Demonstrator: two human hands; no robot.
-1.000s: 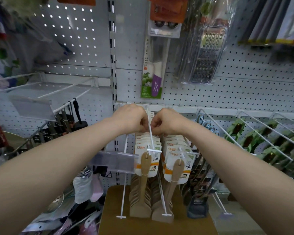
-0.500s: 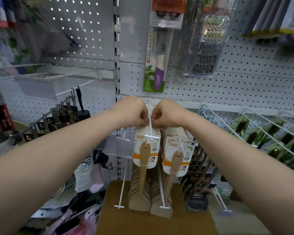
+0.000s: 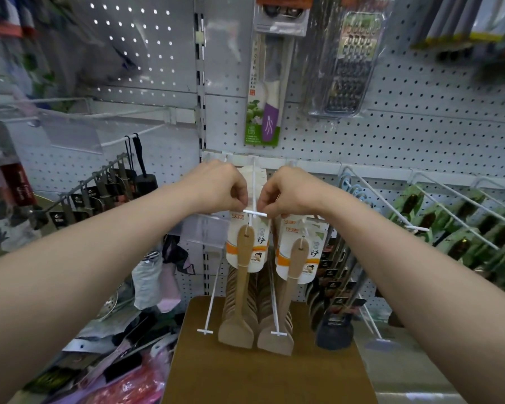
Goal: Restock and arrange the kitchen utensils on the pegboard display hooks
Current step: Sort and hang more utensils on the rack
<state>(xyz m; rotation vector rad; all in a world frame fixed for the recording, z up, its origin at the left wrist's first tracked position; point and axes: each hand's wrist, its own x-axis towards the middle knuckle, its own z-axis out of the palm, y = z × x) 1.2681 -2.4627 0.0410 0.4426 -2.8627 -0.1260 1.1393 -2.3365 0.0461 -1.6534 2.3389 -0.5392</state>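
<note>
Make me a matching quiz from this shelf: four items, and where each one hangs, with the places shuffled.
Items:
1. grater
2. knife
3. spatulas
4. green packs

Places:
A. hanging low, over the brown board
B. hooks at far right
C. top row, centre
D. top row, right of the knife

Pairs: 1-D, 2-C, 3-A, 4-B

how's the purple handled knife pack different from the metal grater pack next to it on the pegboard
The purple-handled knife pack is narrow, the metal grater pack clearly wider. The knife pack shows printed card with a green foot; the grater pack is clear plastic. The knife pack's bottom edge hangs lower than the grater pack's. Both hang on the white pegboard, side by side.
</note>
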